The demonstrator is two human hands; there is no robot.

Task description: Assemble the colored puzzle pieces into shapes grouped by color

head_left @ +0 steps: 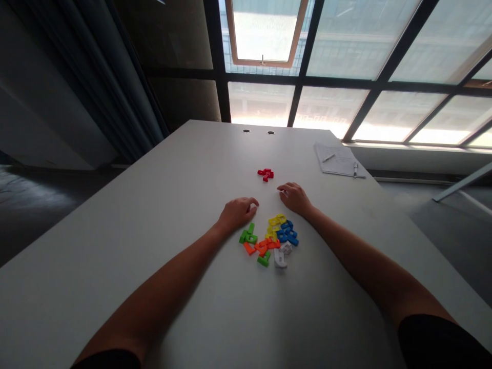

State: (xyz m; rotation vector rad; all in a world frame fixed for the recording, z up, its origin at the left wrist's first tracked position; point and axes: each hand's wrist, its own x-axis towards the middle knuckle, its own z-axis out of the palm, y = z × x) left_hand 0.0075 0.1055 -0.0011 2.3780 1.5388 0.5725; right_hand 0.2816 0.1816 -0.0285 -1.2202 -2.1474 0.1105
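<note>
My left hand (237, 211) rests on the white table (184, 205), just beyond the green plastic pieces (249, 234). Its fingers are loosely bent, thumb apart, with nothing visible in them. Farther right, my right hand (294, 197) lies near a small cluster of red pieces (266, 174), not touching it; its fingers are slightly curled and hold nothing I can see. Between my forearms lies a loose pile of small plastic pieces: yellow pieces (273, 222), blue pieces (287, 233), orange pieces (263, 247) and white pieces (280, 259). One green piece (264, 259) sits at the pile's near side.
Sheets of paper (336, 160) with two pens lie at the table's far right. Two round cable holes, the left hole (246, 131) and the right hole (271, 132), are set near the far edge. Behind stand large windows (265, 31) and a dark curtain (103, 77).
</note>
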